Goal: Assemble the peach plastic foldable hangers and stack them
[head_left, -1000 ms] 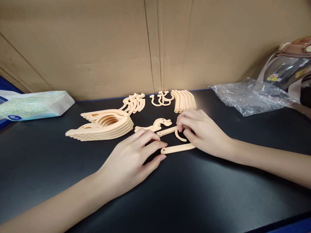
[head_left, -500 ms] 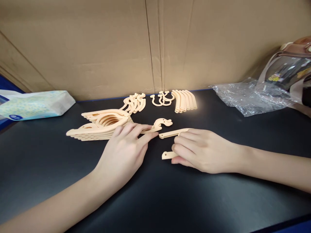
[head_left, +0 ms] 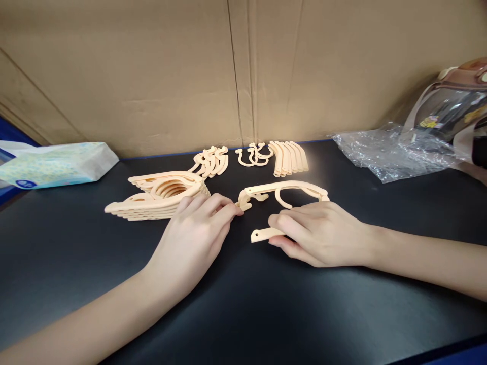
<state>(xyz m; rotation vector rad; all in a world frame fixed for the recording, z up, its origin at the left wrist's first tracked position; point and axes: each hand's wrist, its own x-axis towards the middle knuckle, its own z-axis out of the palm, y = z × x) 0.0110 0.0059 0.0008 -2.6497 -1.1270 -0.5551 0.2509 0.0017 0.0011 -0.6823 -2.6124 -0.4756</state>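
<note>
My right hand (head_left: pixel 323 235) grips a beige plastic folding hanger (head_left: pixel 289 186). Its upper arm reaches left above my fingers, a curved hook shows between the arms, and a lower arm with a hole juts out below. Pinched in the fingers of my left hand (head_left: pixel 200 228) is a small curved beige hanger piece (head_left: pixel 243 197), which meets the left end of the upper arm; whether the two are joined I cannot tell. Another curved piece (head_left: pixel 262 197) shows just behind. Beyond my left fingers lies a stack of folded beige hangers (head_left: pixel 152 209).
At the back of the black table (head_left: pixel 236 314) lie curved end pieces (head_left: pixel 215 162), several loose hooks (head_left: pixel 254 156) and a row of arm pieces (head_left: pixel 291 158). A tissue pack (head_left: pixel 61 165) sits left. Right are a clear plastic bag (head_left: pixel 388 152) and a strapped transparent container (head_left: pixel 449 109). Cardboard (head_left: pixel 152 76) stands behind.
My right hand has raised and turned the hanger, so its upper arm and hook now show. The arm's end has come to the piece in my left hand, whose fingers have drawn slightly back.
</note>
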